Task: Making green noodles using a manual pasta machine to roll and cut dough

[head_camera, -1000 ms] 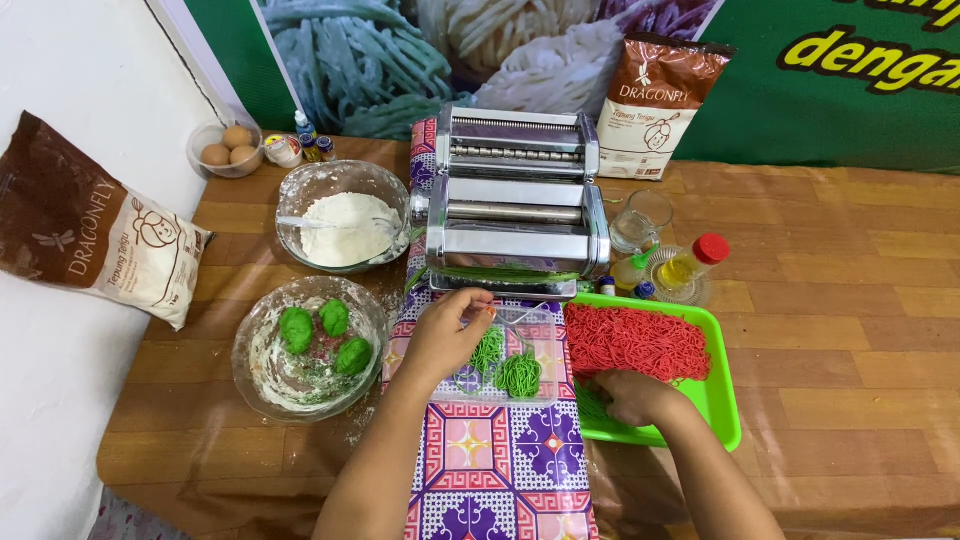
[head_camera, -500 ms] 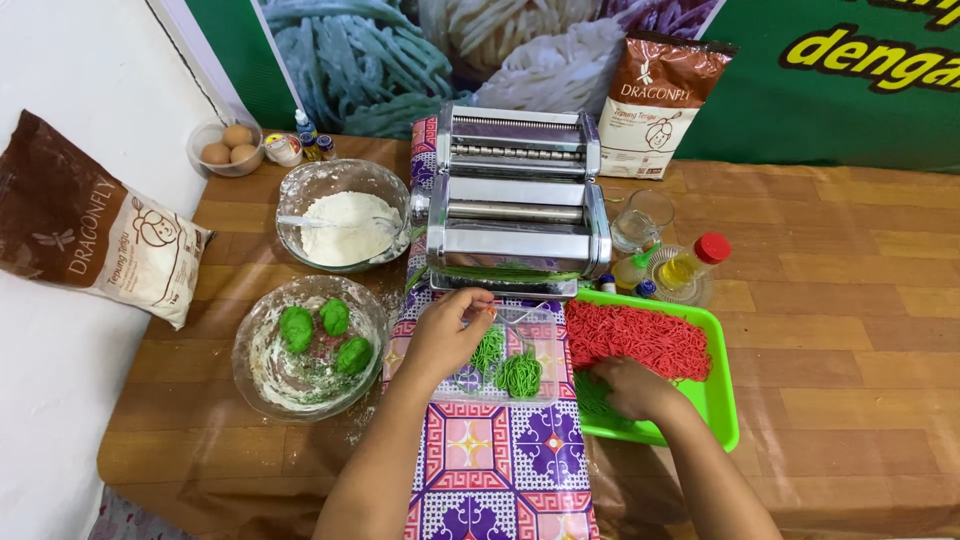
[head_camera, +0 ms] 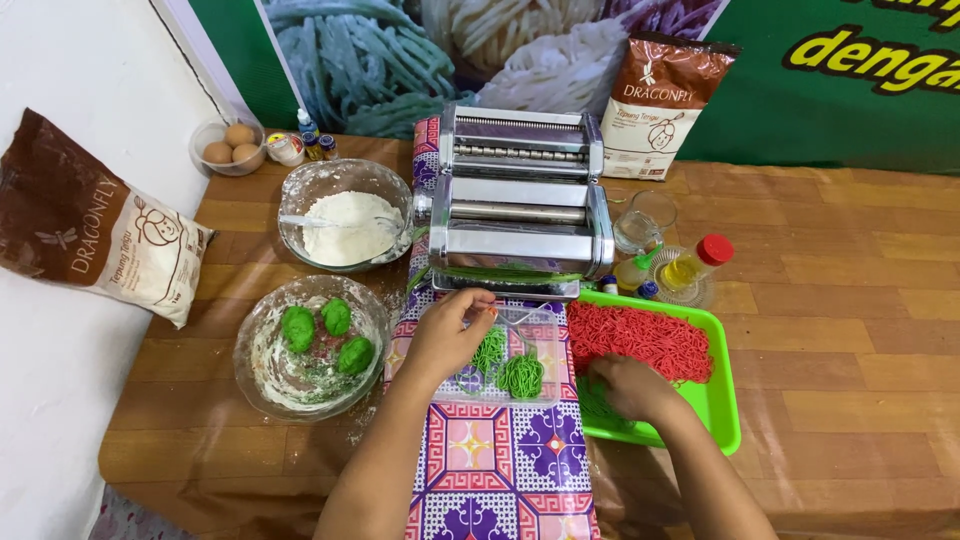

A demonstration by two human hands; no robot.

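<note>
While both hands work low in the frame: little has changed over the last second; the left hand has sunk a shade toward the lower edge and the right hand has slid slightly to the left.
Patterned cloth [head_camera: 500, 460]: purple and pink, running from bottom centre up under the machine.
Left hand [head_camera: 450, 335]: centre of frame, fingers bent and fingertips drawn together over the left edge of the green noodles [head_camera: 520, 375]; whether anything is pinched cannot be told.
Green noodles: two small heaps on a clear sheet on the cloth, just right of the left hand, where they lay a second ago.
Right hand [head_camera: 628, 388]: palm down on the near left part of the green tray [head_camera: 715, 400], over a few green strands; its grip cannot be told.
Red noodles [head_camera: 640, 335]: a flat mass across the far half of the tray, just above the right hand.
Glass bowl [head_camera: 265, 375]: left of centre, floury, holding three green dough balls [head_camera: 298, 327], none moved.
Pasta machine [head_camera: 520, 215]: steel, upper centre, directly above the green noodles.
Flour bowl [head_camera: 300, 185]: left of the machine.
Red-capped bottle [head_camera: 695, 262]: right of the machine, beside a glass [head_camera: 645, 220].
Eggs [head_camera: 225, 150]: upper left, in a small bowl.
Counter [head_camera: 850, 350]: brown, bare to the right.
Reading: both hands are kept at the noodles, so sorting strands appears unfinished.
</note>
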